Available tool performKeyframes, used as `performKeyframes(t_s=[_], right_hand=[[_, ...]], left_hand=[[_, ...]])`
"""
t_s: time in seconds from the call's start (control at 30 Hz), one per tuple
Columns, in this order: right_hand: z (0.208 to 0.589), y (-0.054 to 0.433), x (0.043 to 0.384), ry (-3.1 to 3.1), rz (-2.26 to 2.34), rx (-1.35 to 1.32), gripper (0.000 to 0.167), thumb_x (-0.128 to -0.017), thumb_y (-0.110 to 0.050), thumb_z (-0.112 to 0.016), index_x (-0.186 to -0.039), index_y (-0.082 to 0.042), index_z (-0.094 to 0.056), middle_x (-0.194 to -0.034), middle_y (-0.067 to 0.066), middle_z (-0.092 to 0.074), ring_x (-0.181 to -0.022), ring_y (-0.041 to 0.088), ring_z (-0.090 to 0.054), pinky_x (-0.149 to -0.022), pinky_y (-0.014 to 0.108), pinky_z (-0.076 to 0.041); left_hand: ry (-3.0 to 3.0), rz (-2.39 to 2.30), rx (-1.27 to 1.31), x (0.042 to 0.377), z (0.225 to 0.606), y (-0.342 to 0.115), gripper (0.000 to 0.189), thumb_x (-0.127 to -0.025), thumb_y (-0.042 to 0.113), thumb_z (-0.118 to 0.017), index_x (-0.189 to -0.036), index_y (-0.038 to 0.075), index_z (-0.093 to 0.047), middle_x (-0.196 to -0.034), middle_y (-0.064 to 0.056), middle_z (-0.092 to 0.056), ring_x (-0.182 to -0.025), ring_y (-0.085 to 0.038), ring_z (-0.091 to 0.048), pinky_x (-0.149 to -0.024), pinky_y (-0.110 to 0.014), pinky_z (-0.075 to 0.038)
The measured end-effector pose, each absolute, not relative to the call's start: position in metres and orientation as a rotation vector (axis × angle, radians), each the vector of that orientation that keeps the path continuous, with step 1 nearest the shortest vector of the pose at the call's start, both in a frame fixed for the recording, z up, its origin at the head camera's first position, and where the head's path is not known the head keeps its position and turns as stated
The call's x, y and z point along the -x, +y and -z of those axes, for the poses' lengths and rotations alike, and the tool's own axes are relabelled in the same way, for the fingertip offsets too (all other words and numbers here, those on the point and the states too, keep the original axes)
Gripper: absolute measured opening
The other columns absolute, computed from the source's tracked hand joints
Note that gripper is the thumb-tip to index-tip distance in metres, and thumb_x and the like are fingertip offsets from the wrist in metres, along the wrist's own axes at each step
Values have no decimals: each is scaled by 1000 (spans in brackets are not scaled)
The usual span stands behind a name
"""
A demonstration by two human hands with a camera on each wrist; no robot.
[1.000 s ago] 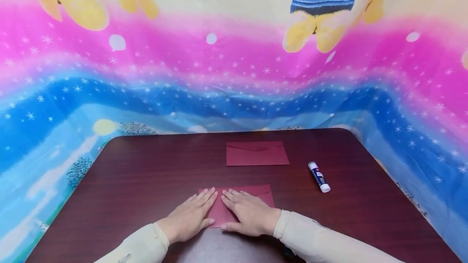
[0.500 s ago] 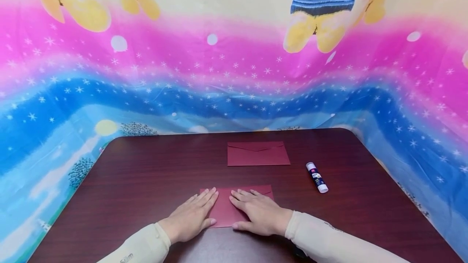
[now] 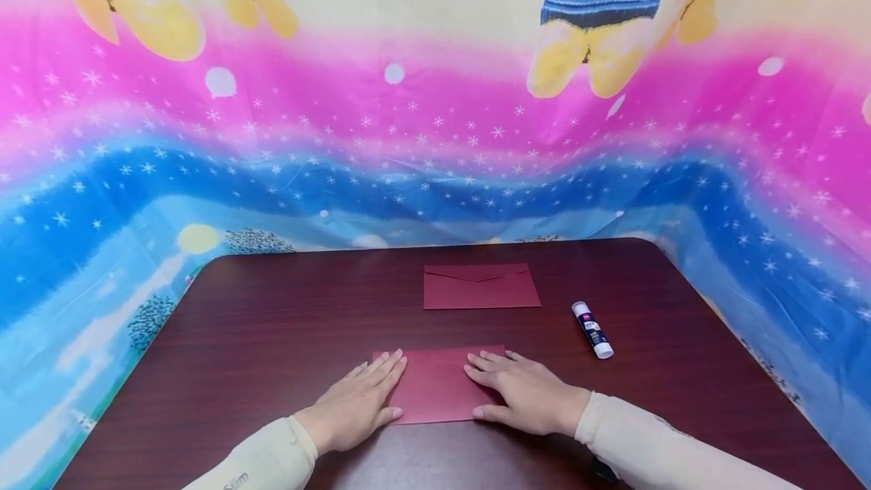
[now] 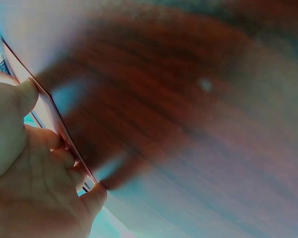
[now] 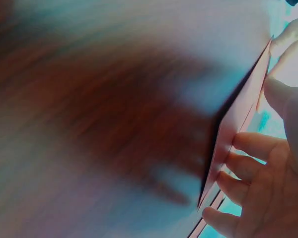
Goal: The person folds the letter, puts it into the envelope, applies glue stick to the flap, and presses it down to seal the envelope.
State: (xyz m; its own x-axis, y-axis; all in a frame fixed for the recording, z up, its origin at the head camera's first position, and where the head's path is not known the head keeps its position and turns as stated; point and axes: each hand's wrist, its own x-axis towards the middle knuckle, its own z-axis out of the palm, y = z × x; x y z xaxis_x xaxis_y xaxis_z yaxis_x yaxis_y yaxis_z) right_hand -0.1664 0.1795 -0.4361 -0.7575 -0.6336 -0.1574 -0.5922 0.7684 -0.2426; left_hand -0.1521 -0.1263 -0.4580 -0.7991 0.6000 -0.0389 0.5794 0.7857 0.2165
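A dark red envelope [image 3: 435,388] lies flat near the front of the table. My left hand [image 3: 357,403] rests on its left end, fingers straight and thumb by the near edge. On the right end, my right hand [image 3: 527,395] lies with spread, straight fingers and its thumb at the near edge, covering that part of the flap. From the left wrist, the envelope [image 4: 47,111] appears edge-on beside the left hand [image 4: 35,168]. The right wrist view shows the fingertips of the right hand [image 5: 268,183] against the envelope [image 5: 233,119].
Farther back lies a second dark red envelope [image 3: 483,293], its pointed flap facing up. To the right is a glue stick [image 3: 592,331] with a white cap. A printed cloth [image 3: 422,119] hangs behind the dark wooden table [image 3: 292,308].
My right hand has slid to the right across the near envelope, exposing its middle. My left hand has stayed in place on the left end.
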Motion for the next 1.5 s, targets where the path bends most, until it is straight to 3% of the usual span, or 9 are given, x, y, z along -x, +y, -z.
performKeyframes(t_s=[0.4, 0.67, 1.0, 1.33, 1.5], right_hand=[[435, 200, 164, 2759, 303, 927, 68, -97, -59, -56, -148, -14, -52, -156, 5, -49, -149, 28, -41, -117, 56, -36], [437, 198, 163, 2796, 269, 967, 71, -94, -59, -61, -146, -11, -54, -154, 7, -51, -145, 31, -46, -113, 53, -43], [435, 200, 163, 2818, 212, 989, 72, -93, -61, -61, -144, -10, -56, -151, 9, -55, -142, 30, -50, -111, 51, -45], [436, 201, 166, 2802, 207, 991, 68, -92, -53, -67, -145, -12, -56, -152, 7, -54, -143, 29, -49, -112, 51, -45], [435, 203, 168, 2780, 213, 992, 69, -90, -50, -72, -146, -13, -55, -153, 7, -53, -144, 30, -48, -111, 51, -45]], left_hand=[[2872, -283, -946, 154, 454, -127, 70, -101, 45, -55, -155, 6, -37, -165, -10, -34, -151, -31, -36, -120, -55, -32], [3050, -71, -979, 156, 447, -106, 66, -94, 50, -63, -143, 5, -56, -150, -11, -55, -140, -31, -51, -119, -51, -35], [2885, 19, -1086, 151, 454, -45, 71, -101, 60, -45, -156, 14, -39, -164, -3, -37, -152, -21, -36, -122, -39, -35], [2786, -152, -980, 154, 446, -72, 78, -100, 63, -45, -157, 11, -36, -165, -6, -34, -152, -27, -35, -121, -45, -34], [2792, -217, -900, 155, 441, -103, 76, -99, 54, -53, -154, 4, -39, -163, -13, -37, -150, -32, -38, -119, -50, -36]])
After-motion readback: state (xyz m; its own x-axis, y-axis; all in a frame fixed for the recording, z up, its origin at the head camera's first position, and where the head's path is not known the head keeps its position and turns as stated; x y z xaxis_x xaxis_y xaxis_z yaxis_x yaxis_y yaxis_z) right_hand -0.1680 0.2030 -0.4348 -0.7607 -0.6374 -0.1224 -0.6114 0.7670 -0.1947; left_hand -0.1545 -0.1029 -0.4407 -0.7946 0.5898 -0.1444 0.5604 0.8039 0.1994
